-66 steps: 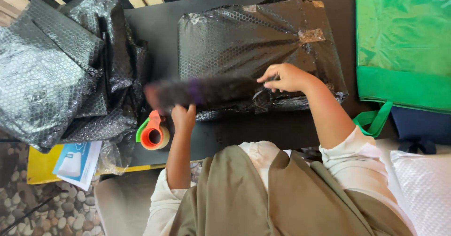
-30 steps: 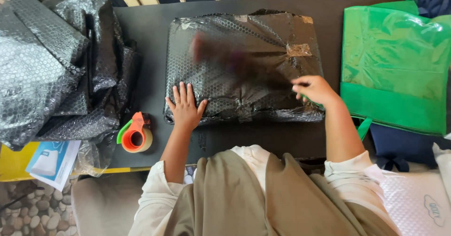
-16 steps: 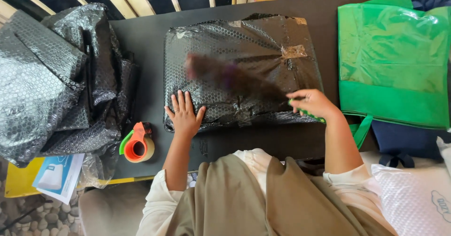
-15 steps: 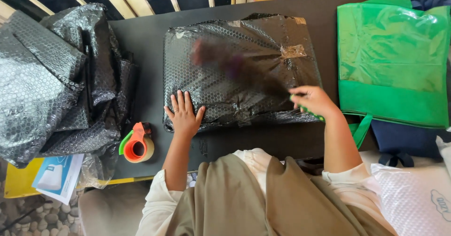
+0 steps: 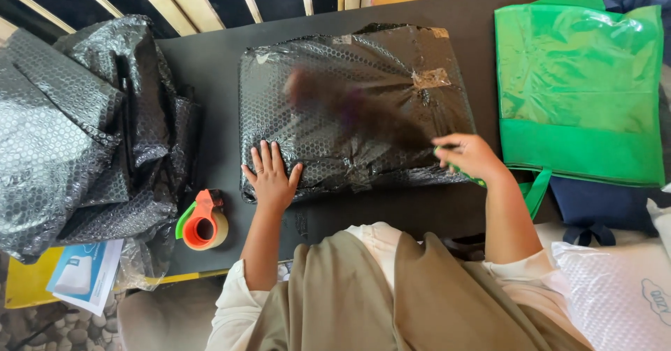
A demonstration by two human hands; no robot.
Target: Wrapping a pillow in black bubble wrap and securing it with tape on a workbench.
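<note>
A flat package wrapped in black bubble wrap (image 5: 398, 47), patched with clear tape, lies on the black table (image 5: 210, 64). My left hand (image 5: 270, 176) rests flat with its fingers spread on the package's near left corner. At the near right corner, my right hand (image 5: 470, 157) grips the green handle of a long dark brush-like thing (image 5: 349, 106). That thing is blurred with motion and stretches up and left across the top of the package. Its exact kind I cannot make out.
An orange and green tape dispenser (image 5: 201, 222) stands left of my left hand. A big heap of black bubble wrap (image 5: 70, 134) fills the left side, with a blue and white leaflet (image 5: 80, 274) below it. A green bag (image 5: 576, 85) lies at the right.
My left hand let go of the dark brush-like thing and came to rest flat on the package. My right hand took its green handle and keeps swinging it over the package.
</note>
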